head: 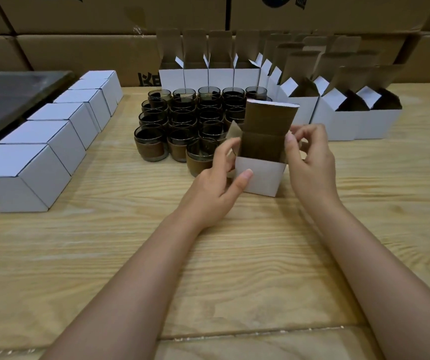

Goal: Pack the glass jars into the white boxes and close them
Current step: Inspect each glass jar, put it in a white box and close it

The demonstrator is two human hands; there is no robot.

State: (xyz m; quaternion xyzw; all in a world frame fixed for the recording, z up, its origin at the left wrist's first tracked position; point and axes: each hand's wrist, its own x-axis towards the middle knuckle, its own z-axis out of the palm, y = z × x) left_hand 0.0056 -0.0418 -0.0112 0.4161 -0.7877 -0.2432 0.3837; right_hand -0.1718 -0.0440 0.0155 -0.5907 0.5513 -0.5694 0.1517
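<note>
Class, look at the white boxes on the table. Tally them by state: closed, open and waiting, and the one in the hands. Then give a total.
Closed boxes, in a row on the left: 6
Open boxes standing at the back and right, clearly countable: about 8; those behind overlap too much to be sure
Held box, between left hand and right hand: 1
Total: about 15

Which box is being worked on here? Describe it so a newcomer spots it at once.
On the wooden table, just in front of the cluster of glass jars, stands one white box. Unlike the others, both hands, left hand and right hand, grip it, lid flap upright.
</note>
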